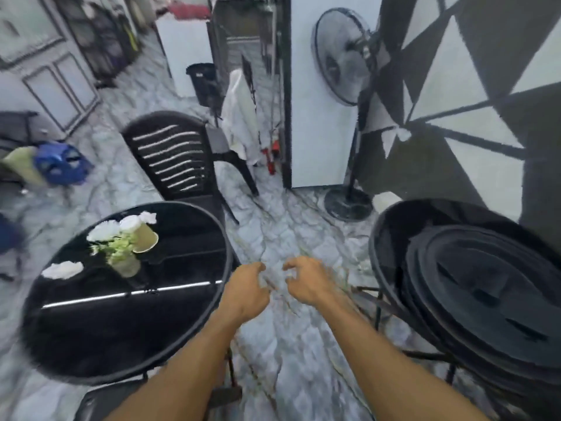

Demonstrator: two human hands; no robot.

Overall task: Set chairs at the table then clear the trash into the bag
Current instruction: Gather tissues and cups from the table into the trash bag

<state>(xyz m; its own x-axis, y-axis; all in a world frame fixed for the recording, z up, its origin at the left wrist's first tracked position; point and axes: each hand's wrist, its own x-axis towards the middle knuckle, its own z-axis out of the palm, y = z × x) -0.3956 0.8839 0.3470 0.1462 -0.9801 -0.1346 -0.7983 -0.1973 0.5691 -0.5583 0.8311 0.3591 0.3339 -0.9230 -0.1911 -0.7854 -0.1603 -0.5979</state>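
Observation:
A round black glass table (91, 338) stands at the lower left. On it lie a tipped paper cup (145, 237), crumpled white tissues (62, 269) and a small vase of green and white flowers (123, 253). A black plastic chair (173, 156) stands behind the table, its slatted back towards me. My left hand (247, 288) and my right hand (306, 279) hover over the floor just right of the table, fingers loosely curled and apart, holding nothing. No trash bag can be made out.
A stack of black round tabletops or lids (485, 299) fills the right side. A standing fan (346, 123) and a white panel (318, 101) stand behind. A black bin (202, 82) sits farther back, a blue object (60, 167) on the floor at left.

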